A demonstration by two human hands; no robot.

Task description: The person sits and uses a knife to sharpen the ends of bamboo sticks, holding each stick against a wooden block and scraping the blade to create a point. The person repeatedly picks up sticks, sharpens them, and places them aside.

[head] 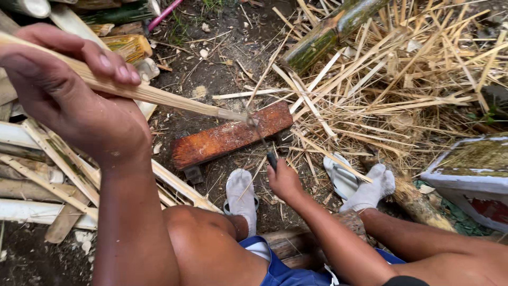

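Your left hand, upper left of the frame, keeps a closed grip on the bamboo strip, holding it slanted so its tip meets the blade that your right hand clasps, over the wooden block at center.

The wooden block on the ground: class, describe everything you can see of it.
The block is a flat, reddish-brown slab of worn wood, lying aslant on dark soil before the person's feet. Pale scuffs mark its top. The tip of the bamboo strip, held in the left hand, meets the knife above its right end.
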